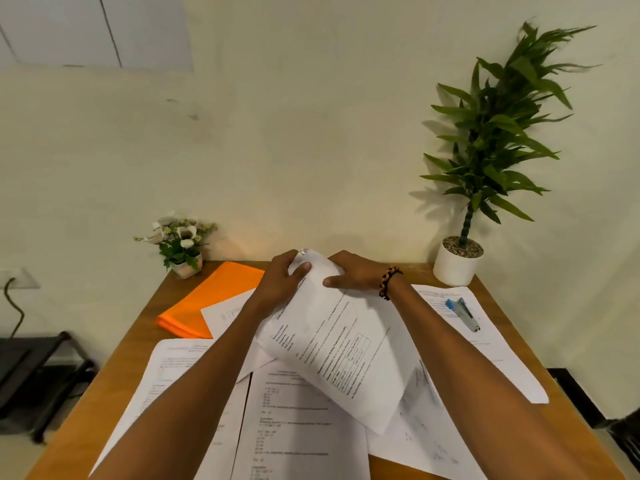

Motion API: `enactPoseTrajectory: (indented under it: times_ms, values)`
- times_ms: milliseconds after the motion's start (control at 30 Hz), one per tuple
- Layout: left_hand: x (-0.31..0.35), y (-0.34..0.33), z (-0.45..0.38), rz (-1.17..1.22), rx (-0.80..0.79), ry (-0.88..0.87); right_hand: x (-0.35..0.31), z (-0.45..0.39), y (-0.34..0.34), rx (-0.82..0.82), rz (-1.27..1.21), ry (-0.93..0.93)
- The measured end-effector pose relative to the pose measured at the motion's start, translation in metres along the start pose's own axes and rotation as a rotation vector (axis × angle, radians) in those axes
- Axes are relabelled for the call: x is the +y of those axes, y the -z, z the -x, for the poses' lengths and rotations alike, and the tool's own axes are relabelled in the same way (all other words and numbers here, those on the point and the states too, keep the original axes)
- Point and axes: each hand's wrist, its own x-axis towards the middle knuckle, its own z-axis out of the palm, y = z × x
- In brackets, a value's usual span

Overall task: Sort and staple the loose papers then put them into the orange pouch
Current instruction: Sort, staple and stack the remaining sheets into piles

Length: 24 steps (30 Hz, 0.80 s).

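Head view: looks down along both forearms to the far half of a wooden worktop (114, 372).
Nearest papers: loose printed sheets (294, 420) lie overlapping on the worktop under and between the forearms, some askew, spreading toward the near edge.
Held sheet: one printed page (341, 348) is lifted above the loose sheets, tilted, its near corner hanging low and its far end curled over at the top.
Left hand: the left hand (278, 280) grips the far end of the held sheet from the left, thumb on the upper face, fingers curled behind.
Right hand: the right hand (353, 273) pinches the same end from the right, thumb pressed on the paper; the two hands are close together, the curled paper edge between them. A beaded bracelet (389, 282) sits on the right wrist.
Stapler: a blue and grey stapler (464, 313) rests on a sheet (485, 341) at the right side of the worktop, apart from the right hand.
Orange pouch: the orange pouch (207, 299) lies flat to the left of the left hand, near the far left of the worktop, one paper corner overlapping its near edge; neither hand touches it.
Far edge: a small pot of white flowers (180, 244) stands at the far left corner just behind the pouch, and a tall green plant in a white pot (457, 265) at the far right corner, both against the pale wall.
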Motion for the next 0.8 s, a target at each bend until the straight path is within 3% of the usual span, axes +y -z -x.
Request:
enactPoseTrajectory:
  times_ms: [133,267,367,433,533,667,800]
  values:
    - [-0.012,0.035,0.016,-0.004,-0.049,0.045,-0.032,-0.004,-0.010,-0.180,-0.178,0.073]
    - [-0.028,0.076,0.040,-0.136,-0.194,0.091,-0.056,-0.015,-0.040,-0.392,-0.138,-0.041]
    - [-0.048,0.110,0.064,-0.170,-0.300,0.161,-0.065,-0.025,-0.074,-0.482,-0.365,-0.181]
    - [-0.059,0.128,0.079,-0.274,-0.359,0.206,-0.066,-0.031,-0.093,-0.453,-0.402,-0.243]
    - [-0.071,0.154,0.103,-0.553,-0.450,0.274,-0.060,-0.037,-0.116,-0.327,-0.247,-0.205]
    - [-0.100,0.170,0.126,-0.974,-0.365,0.192,-0.054,-0.042,-0.141,-0.145,0.088,-0.084]
    - [-0.104,0.161,0.134,-0.910,-0.417,0.277,-0.051,-0.049,-0.161,-0.183,0.127,-0.076]
